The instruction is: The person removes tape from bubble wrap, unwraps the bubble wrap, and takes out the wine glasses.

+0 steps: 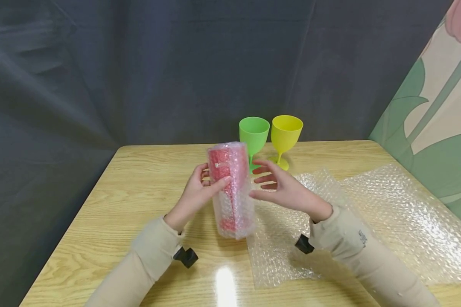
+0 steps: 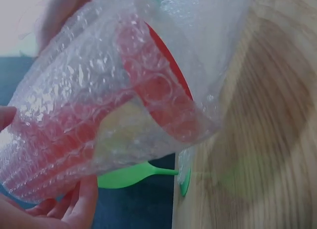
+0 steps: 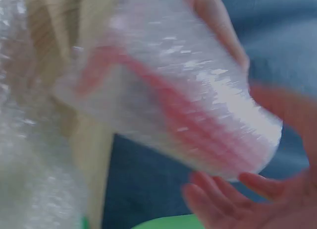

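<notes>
A red goblet (image 1: 230, 164) stands inside a roll of clear bubble wrap (image 1: 243, 215), held upright over the wooden table. My left hand (image 1: 195, 188) grips the roll from its left side, thumb across the front and fingers behind. In the left wrist view, the goblet's red base (image 2: 166, 92) shows through the wrapping. To the right of the roll, my right hand (image 1: 282, 187) has its fingers spread and bent toward it, holding nothing. The right wrist view catches the right fingers (image 3: 218, 197) close by the roll's upper end, blurred.
Behind the roll stand a green goblet (image 1: 254, 131) and a yellow goblet (image 1: 286, 133), side by side near the table's far edge. Flat bubble wrap sheets (image 1: 403, 217) cover the right part of the wooden table (image 1: 146, 187). A dark curtain (image 1: 215, 64) hangs behind it.
</notes>
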`<state>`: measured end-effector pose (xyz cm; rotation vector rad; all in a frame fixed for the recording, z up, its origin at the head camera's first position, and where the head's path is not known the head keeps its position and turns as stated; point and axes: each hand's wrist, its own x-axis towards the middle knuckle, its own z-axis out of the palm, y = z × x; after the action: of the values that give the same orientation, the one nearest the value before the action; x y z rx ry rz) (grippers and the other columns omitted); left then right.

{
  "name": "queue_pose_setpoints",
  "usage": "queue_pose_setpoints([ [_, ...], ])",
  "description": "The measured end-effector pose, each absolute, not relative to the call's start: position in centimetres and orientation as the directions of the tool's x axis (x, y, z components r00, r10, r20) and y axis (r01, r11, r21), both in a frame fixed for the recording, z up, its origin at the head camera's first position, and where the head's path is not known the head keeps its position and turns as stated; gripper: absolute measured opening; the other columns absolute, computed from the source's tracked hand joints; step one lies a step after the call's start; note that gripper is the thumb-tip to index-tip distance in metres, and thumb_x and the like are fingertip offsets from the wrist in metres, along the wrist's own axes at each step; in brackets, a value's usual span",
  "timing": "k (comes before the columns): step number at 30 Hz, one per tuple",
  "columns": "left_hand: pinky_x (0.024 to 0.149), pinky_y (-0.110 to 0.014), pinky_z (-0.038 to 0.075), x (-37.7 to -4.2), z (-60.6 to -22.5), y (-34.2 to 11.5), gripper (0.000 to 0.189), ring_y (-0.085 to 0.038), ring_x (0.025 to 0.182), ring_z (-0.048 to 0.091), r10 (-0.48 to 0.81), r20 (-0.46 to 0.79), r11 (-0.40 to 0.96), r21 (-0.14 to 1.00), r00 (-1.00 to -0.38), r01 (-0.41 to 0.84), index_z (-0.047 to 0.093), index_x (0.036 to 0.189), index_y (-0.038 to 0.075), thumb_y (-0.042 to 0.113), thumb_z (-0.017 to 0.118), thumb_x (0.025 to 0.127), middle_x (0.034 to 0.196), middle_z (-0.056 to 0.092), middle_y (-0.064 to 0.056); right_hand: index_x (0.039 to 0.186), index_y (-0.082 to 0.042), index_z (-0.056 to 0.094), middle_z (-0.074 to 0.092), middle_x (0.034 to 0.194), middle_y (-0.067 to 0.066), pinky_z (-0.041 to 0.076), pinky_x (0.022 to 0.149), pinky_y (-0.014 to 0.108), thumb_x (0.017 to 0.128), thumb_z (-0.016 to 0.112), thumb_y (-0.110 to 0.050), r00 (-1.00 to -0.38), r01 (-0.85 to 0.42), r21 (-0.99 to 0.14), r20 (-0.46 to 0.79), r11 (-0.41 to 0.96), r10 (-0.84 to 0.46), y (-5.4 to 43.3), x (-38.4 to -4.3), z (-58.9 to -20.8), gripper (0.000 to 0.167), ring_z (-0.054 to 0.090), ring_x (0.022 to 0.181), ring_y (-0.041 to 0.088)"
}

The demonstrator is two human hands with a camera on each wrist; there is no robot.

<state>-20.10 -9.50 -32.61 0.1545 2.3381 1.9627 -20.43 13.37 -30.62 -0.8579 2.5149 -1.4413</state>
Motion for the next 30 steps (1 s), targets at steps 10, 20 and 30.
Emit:
queue_pose_setpoints([
  [10, 0.084, -0.032, 0.051, -19.6, -32.9, -8.3, 0.073, -0.026, 0.107, 0.051, 0.088, 0.031, 0.241, 0.969, -0.996, 0.052, 0.03, 0.139, 0.01, 0.03, 0.07, 0.081, 0.126, 0.046, -0.011, 0.099, 0.0, 0.064, 0.067, 0.092, 0.011, 0.055, 0.072, 0.023, 0.081, 0.069, -0.002, -0.764, -0.636, -0.687, 0.498, 0.35, -0.411, 10.8, -19.3, -28.9, 0.02, 0.062, 0.079, 0.014],
  [20, 0.079, -0.032, 0.051, -18.7, -32.9, -7.6, 0.074, -0.026, 0.106, 0.051, 0.063, 0.11, 0.303, 0.945, -0.992, 0.125, 0.028, 0.137, 0.008, 0.026, 0.071, 0.08, 0.124, 0.046, -0.013, 0.087, -0.002, 0.063, 0.059, 0.077, 0.006, 0.05, 0.06, 0.021, 0.078, 0.071, -0.003, -0.694, -0.715, -0.554, 0.631, 0.426, -0.345, 9.2, -19.0, -29.3, 0.012, 0.051, 0.067, 0.012],
  [30, 0.084, -0.034, 0.049, -17.9, -33.1, -7.5, 0.062, -0.026, 0.108, 0.049, 0.099, 0.134, 0.291, 0.944, -0.986, 0.157, 0.028, 0.136, 0.007, 0.027, 0.062, 0.087, 0.127, 0.044, -0.013, 0.08, -0.002, 0.06, 0.051, 0.072, 0.007, 0.04, 0.053, 0.018, 0.075, 0.076, -0.009, -0.717, -0.673, -0.532, 0.639, 0.514, -0.277, 9.0, -19.0, -29.9, 0.018, 0.044, 0.062, 0.012],
])
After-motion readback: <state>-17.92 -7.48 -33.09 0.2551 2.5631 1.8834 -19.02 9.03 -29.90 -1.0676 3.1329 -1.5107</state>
